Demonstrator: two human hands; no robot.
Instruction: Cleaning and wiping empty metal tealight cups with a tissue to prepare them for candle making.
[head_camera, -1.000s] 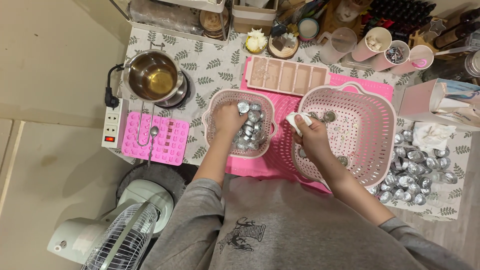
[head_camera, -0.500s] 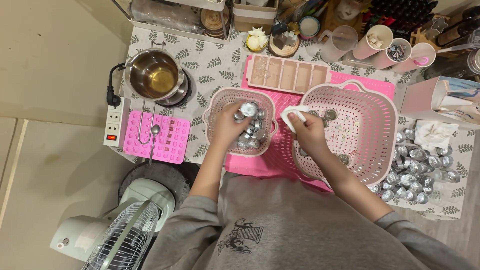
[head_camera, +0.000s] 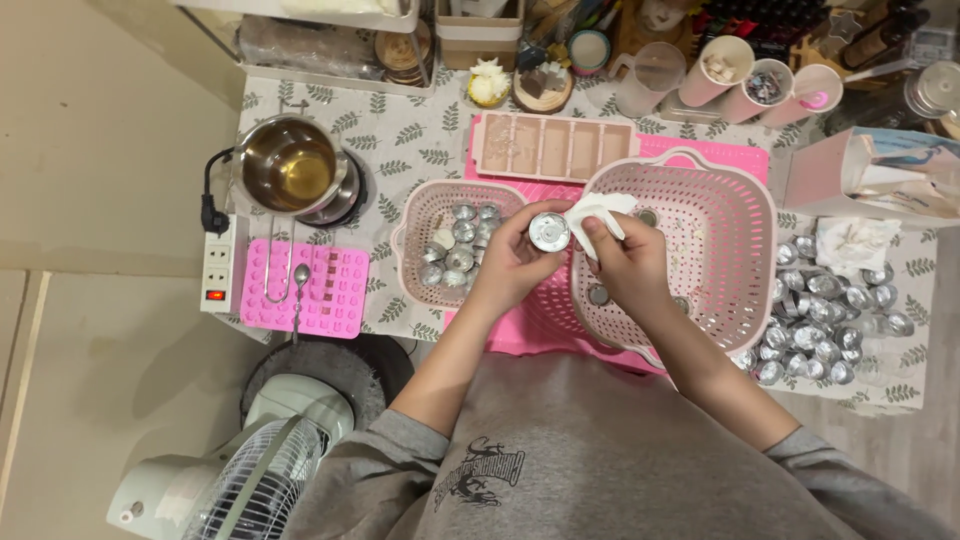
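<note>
Nearest me, my left hand (head_camera: 510, 262) has its fingers curled snugly round a small round metal cup (head_camera: 549, 232), tipped so its open mouth faces up between the two baskets. My right hand (head_camera: 628, 262) pinches a white cloth (head_camera: 593, 212) in closed fingers, pressed just beside the cup's rim, as if for wiping. Left of the cup, the small pink basket (head_camera: 418, 215) holds more cups; right, the large pink basket (head_camera: 735, 220) holds only a few. Further right a heap of cups (head_camera: 830, 320) lies on the table; beyond sits a pink tray (head_camera: 553, 146)
</note>
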